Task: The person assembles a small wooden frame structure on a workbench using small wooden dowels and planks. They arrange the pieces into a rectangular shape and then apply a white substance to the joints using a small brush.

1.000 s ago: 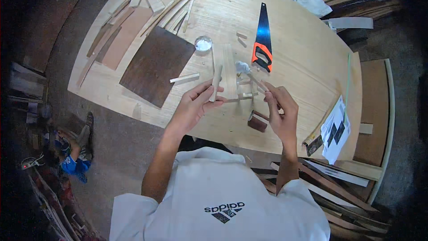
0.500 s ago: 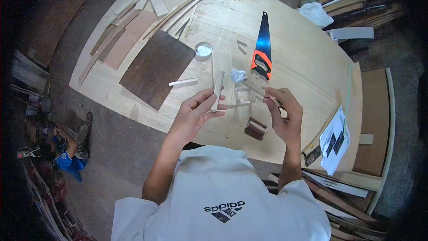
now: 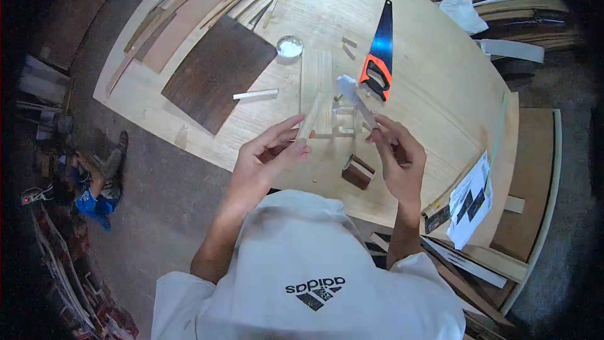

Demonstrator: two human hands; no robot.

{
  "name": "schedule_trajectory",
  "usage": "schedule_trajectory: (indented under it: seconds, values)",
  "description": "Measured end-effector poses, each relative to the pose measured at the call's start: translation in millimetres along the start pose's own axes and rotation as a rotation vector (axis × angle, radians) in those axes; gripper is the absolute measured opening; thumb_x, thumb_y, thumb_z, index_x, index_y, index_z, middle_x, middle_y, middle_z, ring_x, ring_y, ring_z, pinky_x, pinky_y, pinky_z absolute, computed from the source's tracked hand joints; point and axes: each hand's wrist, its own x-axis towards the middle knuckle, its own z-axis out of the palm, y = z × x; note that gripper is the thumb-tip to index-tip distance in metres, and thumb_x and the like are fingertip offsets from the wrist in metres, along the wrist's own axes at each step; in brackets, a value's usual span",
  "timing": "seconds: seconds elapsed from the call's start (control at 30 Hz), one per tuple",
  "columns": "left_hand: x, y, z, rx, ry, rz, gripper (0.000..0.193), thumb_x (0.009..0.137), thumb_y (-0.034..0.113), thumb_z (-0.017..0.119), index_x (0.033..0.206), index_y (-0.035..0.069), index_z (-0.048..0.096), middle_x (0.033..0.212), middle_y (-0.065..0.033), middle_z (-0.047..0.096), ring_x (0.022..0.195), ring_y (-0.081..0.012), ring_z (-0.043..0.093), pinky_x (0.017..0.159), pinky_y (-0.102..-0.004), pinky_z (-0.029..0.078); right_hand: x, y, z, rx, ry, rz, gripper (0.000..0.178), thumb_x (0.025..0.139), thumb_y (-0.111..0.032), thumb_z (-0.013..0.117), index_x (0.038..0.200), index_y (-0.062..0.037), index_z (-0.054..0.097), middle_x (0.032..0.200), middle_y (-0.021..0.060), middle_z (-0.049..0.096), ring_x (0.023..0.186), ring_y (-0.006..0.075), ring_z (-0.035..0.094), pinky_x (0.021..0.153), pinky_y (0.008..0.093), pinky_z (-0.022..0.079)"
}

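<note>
My left hand pinches a short pale wooden strip between thumb and fingers, above the near part of the table. Held in my right hand is a thin wooden stick with a lump of white paste on its far end. The stick's tip points away from me and leans left, apart from the strip. Beyond my hands stands a small round container of white stuff. Under the stick lie small pale wood pieces. A brown block with a pale stripe rests close to me.
A handsaw with an orange and black handle lies beyond my right hand. To the left are a dark brown board, a pale strip and several wood strips. Printed paper hangs over the right edge. Someone in blue sits on the floor, left.
The stick in my right hand has tilted more upright, its white tip shifting right. My left hand has turned, leaning the strip over to the right. The whole view has shifted slightly.
</note>
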Motion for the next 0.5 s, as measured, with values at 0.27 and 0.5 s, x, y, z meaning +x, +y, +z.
schedule_trajectory:
  seconds: [0.27,0.5]
  values:
    - [-1.4,-3.3,0.8,0.055,0.087,0.016,0.042,0.098,0.006,0.062,0.139,-0.003,0.056,0.120,-0.0170,0.070,0.101,-0.0162,0.067,0.093,-0.0309,0.053,3.6,3.0,-1.8,-0.204,-0.002,-0.038,0.032,0.090,0.004,0.066,0.121,-0.0050,0.071,0.089,0.0100,0.071,0.079,0.0156,0.069,0.061,0.0260,0.049]
    - [2.5,-8.1,0.6,0.067,0.111,0.014,0.040,0.099,0.009,0.062,0.138,-0.001,0.057,0.116,-0.0125,0.071,0.106,-0.0142,0.066,0.095,-0.0287,0.050,-10.5,24.9,-2.0,-0.054,0.162,0.014,0.029,0.094,0.000,0.066,0.123,-0.0023,0.069,0.090,0.0081,0.071,0.080,0.0113,0.065,0.072,0.0248,0.050]
